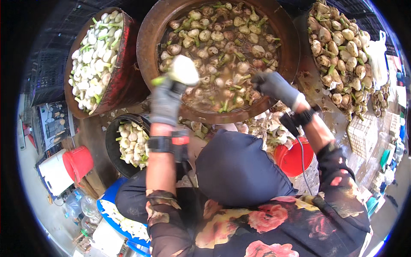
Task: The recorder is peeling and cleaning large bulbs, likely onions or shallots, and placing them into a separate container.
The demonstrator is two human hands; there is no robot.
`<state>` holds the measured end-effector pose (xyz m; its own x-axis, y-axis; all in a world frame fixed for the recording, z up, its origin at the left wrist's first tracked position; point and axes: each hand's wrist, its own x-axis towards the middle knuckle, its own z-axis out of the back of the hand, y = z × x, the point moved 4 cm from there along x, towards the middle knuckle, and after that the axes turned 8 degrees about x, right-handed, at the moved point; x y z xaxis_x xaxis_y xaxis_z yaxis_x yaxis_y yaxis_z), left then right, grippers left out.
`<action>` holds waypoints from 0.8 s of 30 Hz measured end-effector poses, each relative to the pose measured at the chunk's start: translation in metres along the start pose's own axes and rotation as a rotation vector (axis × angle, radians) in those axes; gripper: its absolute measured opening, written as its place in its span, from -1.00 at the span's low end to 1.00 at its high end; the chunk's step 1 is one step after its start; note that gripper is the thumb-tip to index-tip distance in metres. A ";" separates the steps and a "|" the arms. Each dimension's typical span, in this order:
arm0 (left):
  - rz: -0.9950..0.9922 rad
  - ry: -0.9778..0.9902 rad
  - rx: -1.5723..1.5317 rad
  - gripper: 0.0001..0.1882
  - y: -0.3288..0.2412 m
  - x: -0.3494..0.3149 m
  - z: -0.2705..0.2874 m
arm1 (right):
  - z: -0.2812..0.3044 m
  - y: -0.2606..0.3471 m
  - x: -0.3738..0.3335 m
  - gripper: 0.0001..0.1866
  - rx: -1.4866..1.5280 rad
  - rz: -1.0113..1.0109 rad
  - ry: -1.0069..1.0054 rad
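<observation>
In front of me stands a wide rusty metal basin of murky water, with many soiled garlic bulbs floating in it. My left hand, in a grey glove, is closed on a clean white garlic bulb with a green stem stub, over the basin's near left rim. The bulb is blurred by motion. Gloved in grey too, my right hand hovers over the basin's near right side. Its fingers are curled together, and whatever they may hold is hidden.
A tilted red tub of clean white garlic stands at the left, above a dark bucket of bulbs. Unwashed garlic is heaped at the right. Peelings cover the floor by a red bucket. A blue basin sits lower left.
</observation>
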<state>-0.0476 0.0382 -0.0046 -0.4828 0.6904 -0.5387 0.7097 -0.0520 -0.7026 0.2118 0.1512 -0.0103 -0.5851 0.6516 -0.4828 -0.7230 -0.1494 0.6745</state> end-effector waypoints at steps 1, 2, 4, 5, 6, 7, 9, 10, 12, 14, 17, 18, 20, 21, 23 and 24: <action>-0.119 0.099 -0.220 -0.83 -0.032 0.026 0.033 | -0.003 -0.010 0.029 -0.78 -0.143 -0.041 0.011; -0.123 0.319 -0.501 -0.76 -0.059 0.031 0.030 | -0.003 -0.026 0.048 -0.76 -0.163 -0.074 0.045; -0.258 0.280 -0.588 -0.58 -0.116 0.031 0.045 | -0.005 -0.064 0.086 -0.74 -0.244 -0.077 0.011; -0.269 0.297 -0.574 -0.52 -0.134 0.029 0.060 | -0.014 -0.074 0.102 -0.72 -0.317 -0.066 -0.012; -0.285 0.269 -0.502 -0.53 -0.136 0.022 0.064 | -0.025 -0.082 0.112 -0.69 -0.332 -0.156 0.013; -0.297 0.245 -0.434 -0.53 -0.131 0.016 0.065 | -0.031 -0.089 0.121 -0.65 -0.351 -0.249 0.033; -0.171 0.322 -0.466 -0.58 -0.102 0.006 0.054 | -0.048 -0.121 0.139 -0.51 -0.394 -0.428 -0.008; -0.046 0.385 -0.486 -0.63 -0.080 0.004 0.050 | -0.061 -0.132 0.146 -0.48 -0.390 -0.434 0.129; -0.011 0.235 -0.376 -0.66 -0.045 0.004 0.056 | -0.072 -0.133 0.154 -0.45 -0.368 -0.481 0.225; 0.016 0.234 -0.283 -0.66 -0.018 0.002 0.058 | -0.071 -0.127 0.151 -0.48 -0.293 -0.453 0.138; 0.101 0.239 -0.164 -0.66 0.010 -0.002 0.054 | -0.051 -0.095 0.141 -0.63 -0.322 -0.419 0.052; 0.104 0.252 -0.170 -0.66 0.018 -0.003 0.040 | -0.035 -0.095 0.139 -0.66 -0.312 -0.295 0.025; 0.056 0.212 0.358 -0.59 0.030 -0.008 0.013 | -0.020 -0.078 0.131 -0.71 -0.286 -0.104 -0.049; 0.052 0.207 0.360 -0.59 0.036 -0.009 0.005 | -0.017 -0.068 0.121 -0.71 -0.283 -0.098 -0.047; -0.115 0.293 0.842 -0.40 0.043 -0.011 -0.013 | -0.011 -0.027 0.094 -0.69 -0.069 -0.048 0.051; -0.119 0.294 0.844 -0.40 0.051 -0.010 -0.022 | -0.012 -0.029 0.089 -0.81 -0.093 0.060 -0.012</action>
<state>0.0044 0.0452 -0.0246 -0.2961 0.8756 -0.3817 -0.0054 -0.4011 -0.9160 0.1760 0.2050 -0.0795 -0.6247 0.6478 -0.4360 -0.7179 -0.2568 0.6471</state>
